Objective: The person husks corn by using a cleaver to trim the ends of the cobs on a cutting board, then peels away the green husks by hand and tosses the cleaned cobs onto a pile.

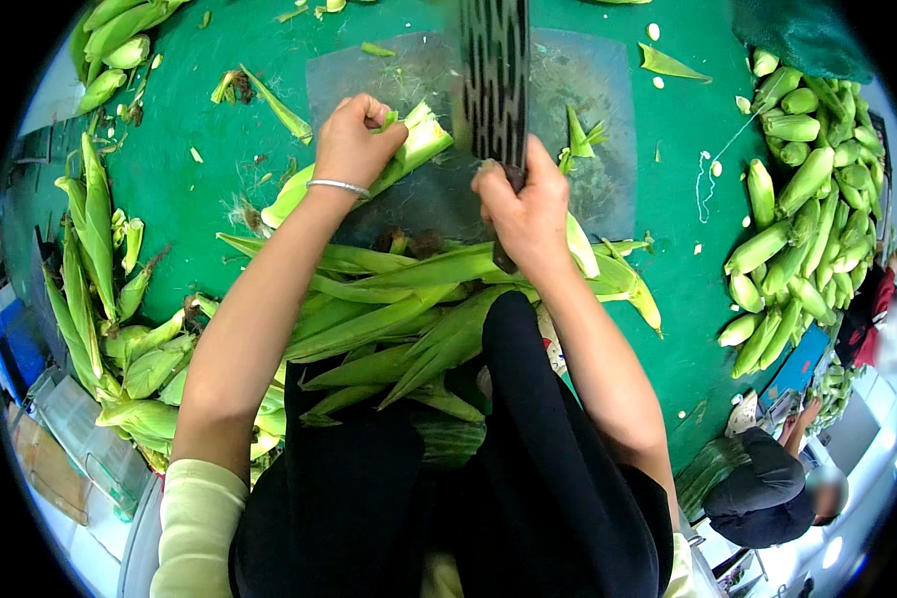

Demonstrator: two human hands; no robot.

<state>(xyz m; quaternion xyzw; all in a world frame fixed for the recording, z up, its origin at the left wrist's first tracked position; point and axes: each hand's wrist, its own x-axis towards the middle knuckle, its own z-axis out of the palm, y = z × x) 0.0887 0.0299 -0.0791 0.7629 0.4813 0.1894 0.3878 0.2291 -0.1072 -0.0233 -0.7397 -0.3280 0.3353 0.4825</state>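
Observation:
My left hand (357, 148), with a bangle at its wrist, is closed round an ear of corn (421, 142) in its green husk. The ear lies slanted over a grey, worn cutting board (600, 90), its pale cut end toward the blade. In my right hand (530, 204) is the handle of a broad, dark-patterned cleaver (494, 85). The blade points away from me, just right of the ear and apart from it; it is somewhat blurred. Cut husk pieces (580, 140) lie on the board. Between my forearms, long green husks (399, 309) are heaped at the near edge.
Trimmed ears of corn (802, 209) form a big pile at the right of the green table (683, 159). Unhusked corn (95, 229) lies along the left edge, with more ears (120, 45) at the far left. Another person (767, 488) works at the lower right.

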